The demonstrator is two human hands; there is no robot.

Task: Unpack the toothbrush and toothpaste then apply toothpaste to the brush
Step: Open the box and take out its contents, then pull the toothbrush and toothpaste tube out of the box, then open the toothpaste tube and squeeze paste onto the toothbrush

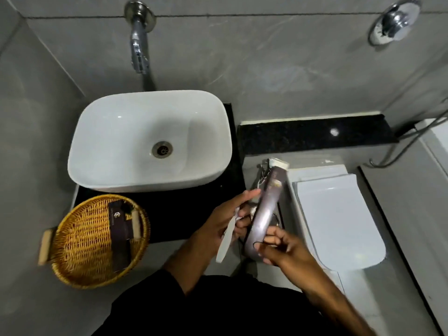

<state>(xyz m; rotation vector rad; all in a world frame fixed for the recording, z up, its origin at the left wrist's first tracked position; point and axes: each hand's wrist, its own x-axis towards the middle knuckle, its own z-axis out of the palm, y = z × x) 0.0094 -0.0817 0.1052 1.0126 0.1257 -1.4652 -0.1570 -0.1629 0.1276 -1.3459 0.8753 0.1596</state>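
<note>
Right hand [278, 246]: nearest the camera, fingers curled and pinching the lower end of a long mauve packet [263, 214].
Packet: tilted, its lower end at the right hand, its upper end open with a white flap showing, held over the floor between counter and toilet.
Left hand [228, 214]: just left of the packet, thumb stretched toward the packet's side, fingers closed around a white toothbrush [226, 238].
Toothbrush: handle hangs down and out below the left palm; the head is hidden in the hand.
Basket [80, 241]: wicker, on the near left edge of the dark counter [169, 214], holding a dark flat packet [121, 229].
Sink [109, 146]: white, behind the basket.
Tap [139, 44]: on the wall above the sink.
Toilet [339, 219]: white, lid shut, right of the hands.
</note>
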